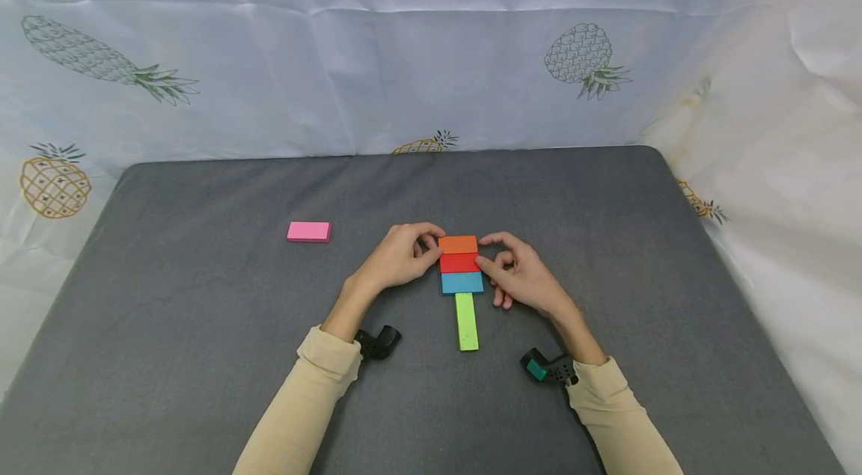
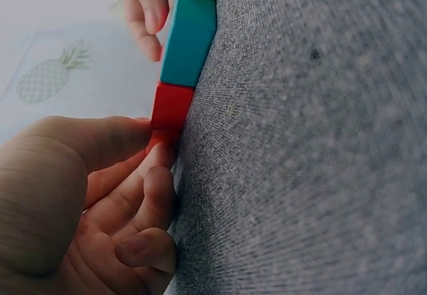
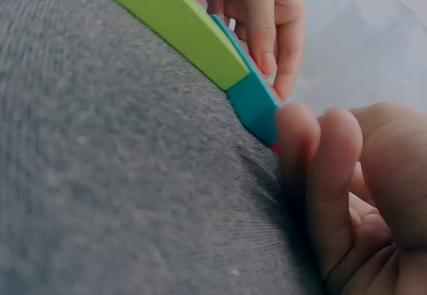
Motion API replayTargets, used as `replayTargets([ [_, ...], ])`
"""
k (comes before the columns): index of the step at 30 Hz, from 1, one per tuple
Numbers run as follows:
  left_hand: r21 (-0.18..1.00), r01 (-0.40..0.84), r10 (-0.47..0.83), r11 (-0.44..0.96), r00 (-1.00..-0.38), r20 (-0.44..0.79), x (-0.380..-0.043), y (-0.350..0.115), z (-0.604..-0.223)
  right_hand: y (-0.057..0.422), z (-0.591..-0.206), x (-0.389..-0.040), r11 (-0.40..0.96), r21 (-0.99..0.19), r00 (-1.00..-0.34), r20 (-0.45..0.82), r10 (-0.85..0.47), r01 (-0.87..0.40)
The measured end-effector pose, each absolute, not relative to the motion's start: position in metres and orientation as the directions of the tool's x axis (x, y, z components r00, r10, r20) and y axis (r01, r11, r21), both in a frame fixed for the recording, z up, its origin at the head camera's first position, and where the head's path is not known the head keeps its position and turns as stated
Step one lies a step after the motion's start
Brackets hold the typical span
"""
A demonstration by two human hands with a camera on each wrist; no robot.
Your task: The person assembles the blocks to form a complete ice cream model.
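An orange block (image 1: pixel 458 244), a red block (image 1: pixel 459 262) and a blue block (image 1: pixel 462 283) lie flat, edge to edge in a stack-like column. Below the blue one a green block (image 1: pixel 466 322) stands lengthwise toward the person, its end against the blue edge. My left hand (image 1: pixel 406 254) pinches the left end of the orange block, thumb close by the red block's corner. On the opposite side my right hand (image 1: pixel 521 273) has its thumb at the red block's right end and its index finger beside the orange one; its other fingers are loosely bent.
A pink block (image 1: pixel 309 232) lies by itself to the left of the column. Dark grey cloth (image 1: pixel 202 310) covers the table, and a white curtain with printed pineapples (image 1: pixel 377 71) hangs behind it. Both wrists wear black camera mounts (image 1: pixel 379 342).
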State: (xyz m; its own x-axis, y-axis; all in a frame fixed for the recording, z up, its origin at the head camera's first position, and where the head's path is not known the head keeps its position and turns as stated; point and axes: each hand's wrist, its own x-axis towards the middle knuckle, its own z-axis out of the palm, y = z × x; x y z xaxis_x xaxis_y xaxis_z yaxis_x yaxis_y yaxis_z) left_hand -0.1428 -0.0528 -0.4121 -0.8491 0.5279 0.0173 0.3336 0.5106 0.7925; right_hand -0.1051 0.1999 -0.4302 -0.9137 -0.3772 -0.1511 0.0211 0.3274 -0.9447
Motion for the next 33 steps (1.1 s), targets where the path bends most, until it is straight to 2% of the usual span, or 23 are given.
replayTargets([
  [6, 0.792, 0.336, 0.531, 0.51, -0.847, 0.018, -0.142, -0.052, -0.41, 0.199, -0.432, -0.112, 0.339, -0.941, -0.933, -0.129, -0.337, 0.007],
  [25, 0.793, 0.339, 0.534, 0.506, -0.846, 0.021, -0.141, -0.055, -0.41, 0.2, -0.429, -0.121, 0.352, -0.935, -0.914, -0.173, -0.368, 0.035],
  [33, 0.793, 0.35, 0.514, 0.499, -0.856, 0.054, -0.142, -0.074, -0.404, 0.199, -0.428, -0.121, 0.361, -0.932, -0.912, -0.173, -0.372, 0.029],
])
